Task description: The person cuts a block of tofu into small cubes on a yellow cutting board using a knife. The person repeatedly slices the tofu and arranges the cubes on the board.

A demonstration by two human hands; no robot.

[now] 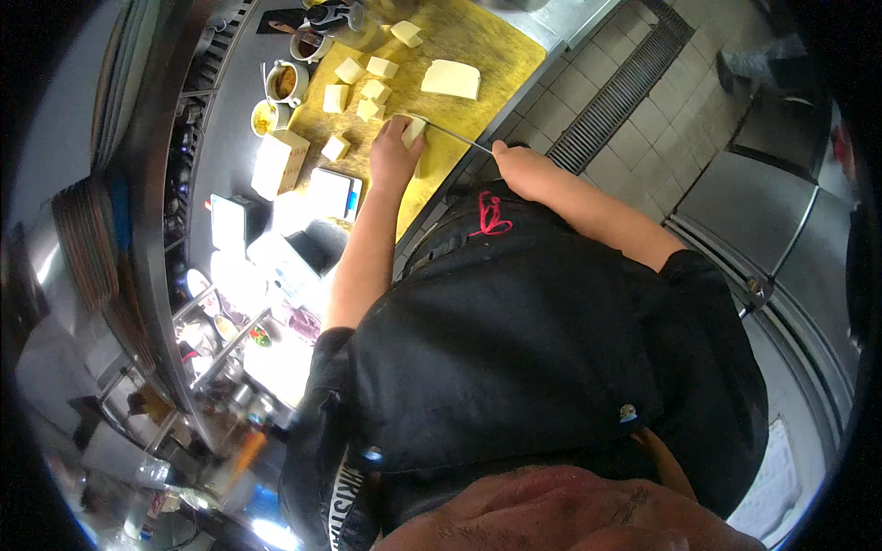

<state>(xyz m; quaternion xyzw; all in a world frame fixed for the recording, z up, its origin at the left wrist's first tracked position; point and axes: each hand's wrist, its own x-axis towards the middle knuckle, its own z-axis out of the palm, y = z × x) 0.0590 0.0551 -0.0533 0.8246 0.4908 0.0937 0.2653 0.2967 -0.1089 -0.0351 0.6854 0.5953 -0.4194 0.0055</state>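
Observation:
My left hand (395,153) grips a pale yellow block (414,131), which looks like cheese or butter, on a yellow cutting board (496,41). My right hand (518,167) is closed around the handle of a knife (458,136), its thin blade reaching left to that block. Several cut chunks (350,70) of the same stuff lie beyond my left hand, and one chunk (335,148) sits to its left. A larger flat slab (451,79) rests farther up the board. Beside my left forearm is a small digital scale (333,194).
Left of the board stand a white carton (280,164), a bowl with yellow contents (266,118), and cups of brown contents (284,82). A clear container with a black lid (337,21) is at the board's far edge. A floor drain grate (610,89) runs right of the counter; a person's leg (754,63) shows beyond.

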